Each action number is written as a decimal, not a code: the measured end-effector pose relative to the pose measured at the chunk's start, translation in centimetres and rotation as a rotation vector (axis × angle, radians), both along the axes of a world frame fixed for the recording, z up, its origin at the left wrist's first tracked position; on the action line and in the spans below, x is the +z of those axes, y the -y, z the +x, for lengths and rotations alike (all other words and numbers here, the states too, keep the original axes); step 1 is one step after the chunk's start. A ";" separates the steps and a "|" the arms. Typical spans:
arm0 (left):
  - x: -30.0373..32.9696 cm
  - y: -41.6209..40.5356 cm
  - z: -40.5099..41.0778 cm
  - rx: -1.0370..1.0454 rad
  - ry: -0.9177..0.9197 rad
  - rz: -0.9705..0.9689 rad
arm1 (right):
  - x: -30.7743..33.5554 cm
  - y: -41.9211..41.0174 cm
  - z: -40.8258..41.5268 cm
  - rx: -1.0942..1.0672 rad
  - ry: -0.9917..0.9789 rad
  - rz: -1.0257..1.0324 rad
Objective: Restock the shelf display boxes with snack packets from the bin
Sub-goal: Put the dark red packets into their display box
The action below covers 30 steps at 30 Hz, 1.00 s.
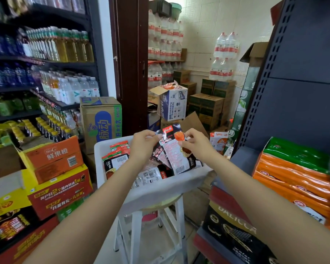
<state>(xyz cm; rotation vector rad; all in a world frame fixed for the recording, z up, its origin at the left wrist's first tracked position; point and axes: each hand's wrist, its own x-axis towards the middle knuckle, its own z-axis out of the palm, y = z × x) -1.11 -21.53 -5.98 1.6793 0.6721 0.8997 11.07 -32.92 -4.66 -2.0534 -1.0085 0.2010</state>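
Both arms reach out over a white bin (111, 149) that sits on a white stool (137, 225) in the aisle. The left hand (144, 143) and the right hand (195, 142) are raised just above the bin's far side, and between them they hold a small fan of snack packets (171, 149), black and white with red print. The left hand's fingers curl onto the upper left edge of the bunch; the right hand pinches the top right corner of the front packet between thumb and fingertips. More packets lie loose in the bin (120, 159), some green and red, some showing barcodes. How many packets are in the held bunch is hard to tell, since they overlap. To the right, a shelf display box (293, 180) holds long orange and green packs, lying side by side, with a black carton (234, 231) below it. On the left stand racks of bottled drinks (65, 46) and stacked orange and yellow cartons (53, 159).
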 end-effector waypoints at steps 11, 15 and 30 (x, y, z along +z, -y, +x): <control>4.1 8.6 -0.3 -0.387 0.050 -0.071 | 3.9 8.3 -3.3 -0.225 -0.151 0.491; 5.1 12.7 1.0 -0.219 0.107 0.034 | 5.0 12.7 -4.3 -0.335 -0.046 0.529; 6.7 27.0 4.8 -0.429 -0.006 0.625 | 7.4 27.0 -4.2 -0.317 -0.402 0.695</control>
